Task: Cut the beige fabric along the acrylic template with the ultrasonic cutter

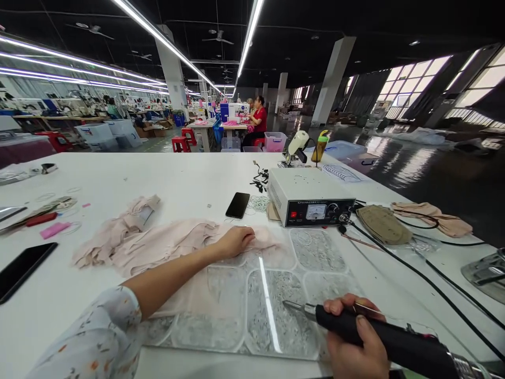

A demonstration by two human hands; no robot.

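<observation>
Black-handled tool (398,342) sits clamped in the right hand (357,350); the left hand (236,242) touches pink fabric (169,242) on a clear panel (284,326), pinching or merely pressing, impossible to tell. A wrist slip could jab the tip (291,305) into that fabric.

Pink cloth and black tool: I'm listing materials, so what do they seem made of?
Pink cloth: apparently thin, matte fabric, as it folds softly; fibre unclear. Black tool: mostly smooth and dull, perhaps plastic or rubber; the tapered tip shines grey, likely metal.
</observation>
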